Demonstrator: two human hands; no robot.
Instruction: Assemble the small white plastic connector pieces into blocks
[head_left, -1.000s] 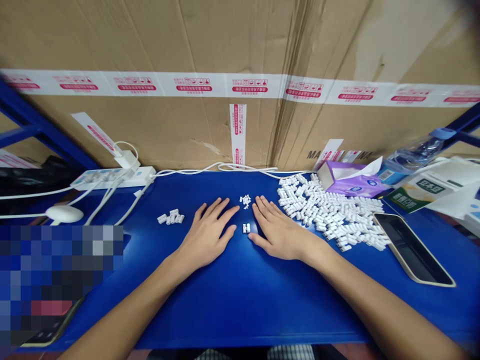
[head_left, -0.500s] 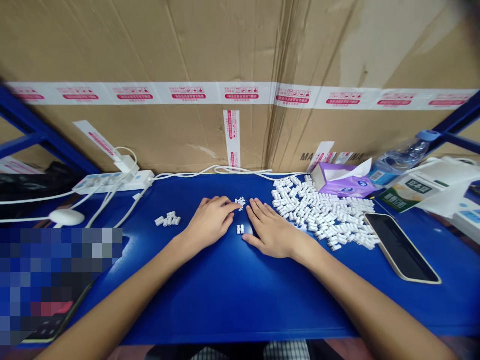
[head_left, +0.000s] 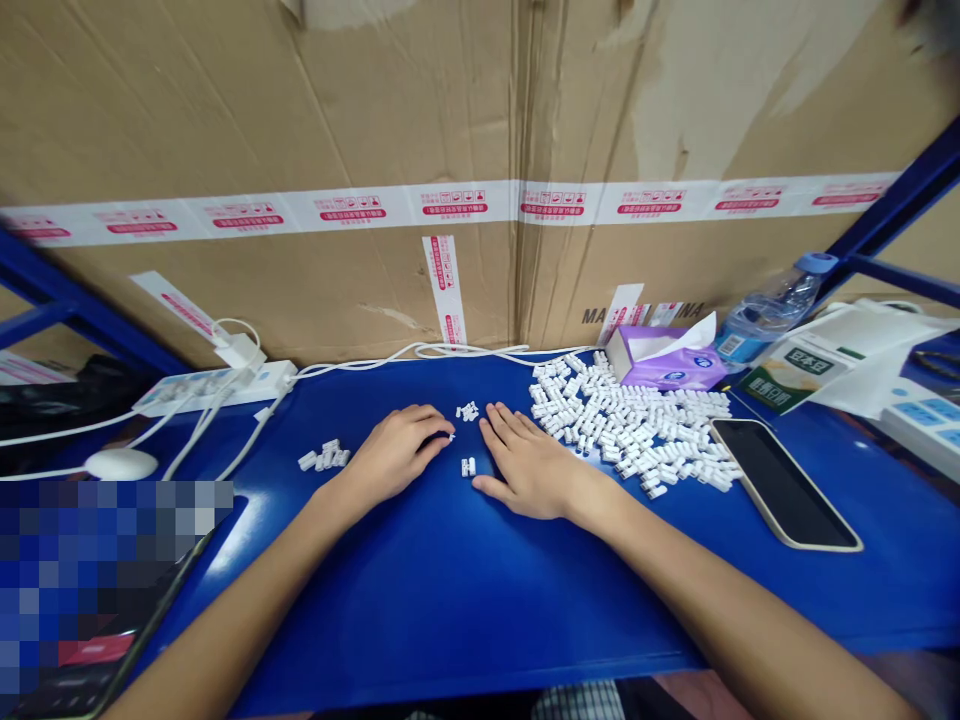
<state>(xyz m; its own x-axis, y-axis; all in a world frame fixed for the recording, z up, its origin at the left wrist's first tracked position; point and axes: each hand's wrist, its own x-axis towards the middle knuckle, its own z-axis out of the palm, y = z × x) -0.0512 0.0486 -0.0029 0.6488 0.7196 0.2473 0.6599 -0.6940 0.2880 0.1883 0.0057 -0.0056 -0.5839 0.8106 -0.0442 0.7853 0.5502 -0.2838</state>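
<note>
My left hand [head_left: 395,452] is closed in a pinch, thumb against index finger, with a small white plastic piece [head_left: 451,436] at its fingertips. A little group of tiny white parts [head_left: 469,411] lies between the hands. Nearer to me sits a pair of white plastic connectors [head_left: 468,467], close to the right thumb. Palm down on the blue table [head_left: 450,590], my right hand [head_left: 529,466] rests flat with its fingers stretched out and nothing in it. Left of the left hand is a small cluster of similar white connectors [head_left: 325,456]. A large heap of them [head_left: 637,425] spreads beyond the right hand.
Behind the heap stand a purple tissue pack [head_left: 667,358] and a plastic bottle [head_left: 772,310]. A phone [head_left: 787,485] lies at right. A power strip [head_left: 217,388] with white cables is at back left, a blurred-out device [head_left: 97,600] at front left. Cardboard [head_left: 337,290] closes the back.
My left hand has drawn back from the tiny parts, toward the left and me, with one white piece in its pinch. My right hand stays flat. The camera view has shifted slightly.
</note>
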